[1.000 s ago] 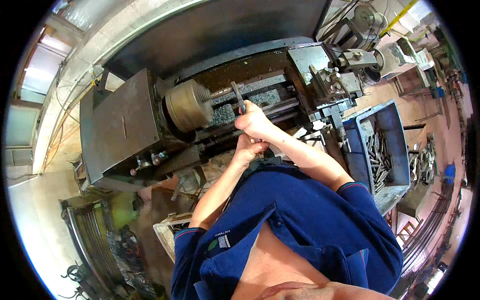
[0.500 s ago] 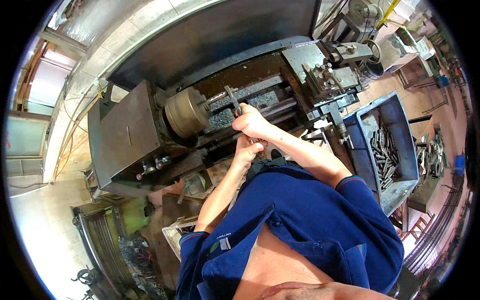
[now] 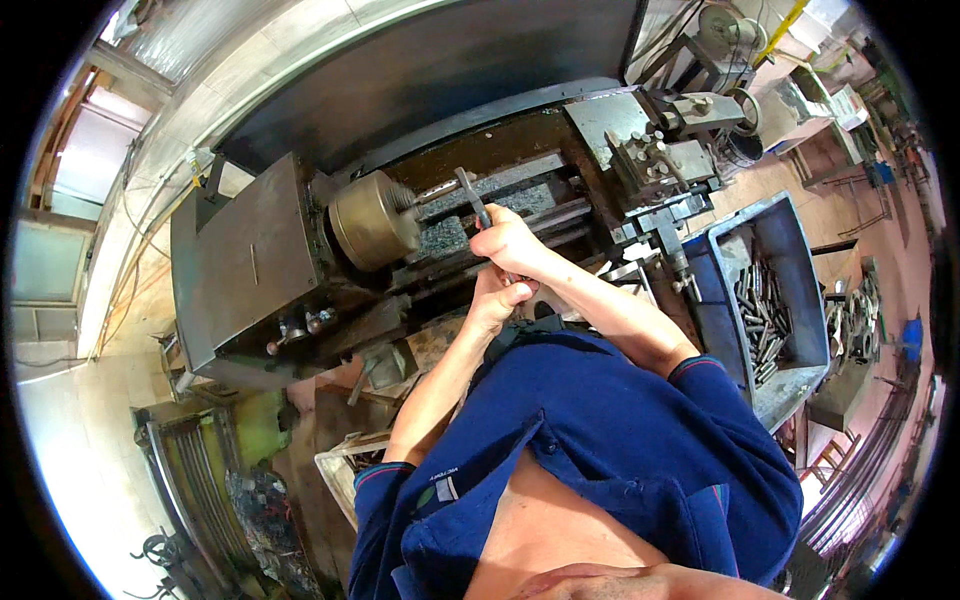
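Note:
A lathe chuck [image 3: 372, 222] holds a thin metal rod [image 3: 444, 190] that points to the right. The chuck's jaws look smeared, as if turning. A flat, dark file [image 3: 470, 192] lies across the rod near its free end; whether they touch is unclear. My right hand [image 3: 507, 243] is closed round the file, with the blade jutting out past the fingers. Just below it and closer to my body, my left hand [image 3: 497, 298] is wrapped round the file's near end, mostly hidden by the fingers.
Metal chips [image 3: 445, 237] lie on the lathe bed under the rod. The tool carriage [image 3: 650, 165] stands to the right. A blue crate [image 3: 712, 290] of short metal rods sits at my right. Control levers [image 3: 300, 335] stick out below the headstock [image 3: 245, 265].
The file and both hands have barely shifted, with the blade tip slightly up and right. My view has moved a little; both hands keep their grip.

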{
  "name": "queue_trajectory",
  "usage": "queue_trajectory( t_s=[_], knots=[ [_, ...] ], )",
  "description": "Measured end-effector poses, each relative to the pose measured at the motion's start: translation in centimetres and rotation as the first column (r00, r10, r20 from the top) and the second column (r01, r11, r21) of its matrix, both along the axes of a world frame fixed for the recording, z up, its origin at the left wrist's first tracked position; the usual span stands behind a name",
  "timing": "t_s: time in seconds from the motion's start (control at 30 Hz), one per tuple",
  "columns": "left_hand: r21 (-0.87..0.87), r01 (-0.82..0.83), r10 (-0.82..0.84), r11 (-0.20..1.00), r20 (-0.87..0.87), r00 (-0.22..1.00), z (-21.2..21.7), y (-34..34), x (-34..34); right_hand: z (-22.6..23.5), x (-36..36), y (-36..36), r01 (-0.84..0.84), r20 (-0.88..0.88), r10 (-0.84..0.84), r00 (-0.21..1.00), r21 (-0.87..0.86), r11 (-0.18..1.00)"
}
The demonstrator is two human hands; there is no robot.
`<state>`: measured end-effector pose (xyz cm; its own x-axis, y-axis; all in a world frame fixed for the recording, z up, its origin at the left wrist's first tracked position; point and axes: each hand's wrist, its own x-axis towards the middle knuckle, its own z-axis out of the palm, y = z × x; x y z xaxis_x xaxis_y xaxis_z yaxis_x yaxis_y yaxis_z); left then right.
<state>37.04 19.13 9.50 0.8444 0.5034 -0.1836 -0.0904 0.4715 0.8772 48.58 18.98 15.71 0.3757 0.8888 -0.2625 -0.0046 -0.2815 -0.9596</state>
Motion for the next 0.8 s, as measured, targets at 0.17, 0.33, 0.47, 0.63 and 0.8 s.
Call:
queue_trajectory(
  t_s=[0.17,0.33,0.47,0.63,0.8],
  knots=[
    [-0.010,0.130,-0.130,0.991,-0.011,0.991,0.5,0.2,1.7,-1.7,1.7,-1.0,0.119,-0.030,-0.117,0.993,0.105,0.987],
    [0.142,0.188,-0.188,0.972,-0.014,0.982,0.5,-1.1,2.8,-2.0,2.3,-4.3,0.355,-0.229,-0.330,0.916,0.075,0.932],
    [0.447,0.382,-0.230,0.809,-0.357,0.905,0.5,-3.7,4.0,-2.2,2.0,-10.2,0.474,-0.210,-0.430,0.878,0.255,0.843],
    [0.665,0.426,-0.153,0.614,-0.429,0.890,2.1,-7.5,3.8,-2.2,0.3,-16.2,0.613,-0.291,-0.560,0.776,0.139,0.777],
    [0.783,0.458,-0.116,0.421,-0.454,0.883,3.7,-10.3,4.8,-2.7,1.2,-19.5,0.776,-0.469,-0.639,0.609,0.188,0.602]
  ],
)
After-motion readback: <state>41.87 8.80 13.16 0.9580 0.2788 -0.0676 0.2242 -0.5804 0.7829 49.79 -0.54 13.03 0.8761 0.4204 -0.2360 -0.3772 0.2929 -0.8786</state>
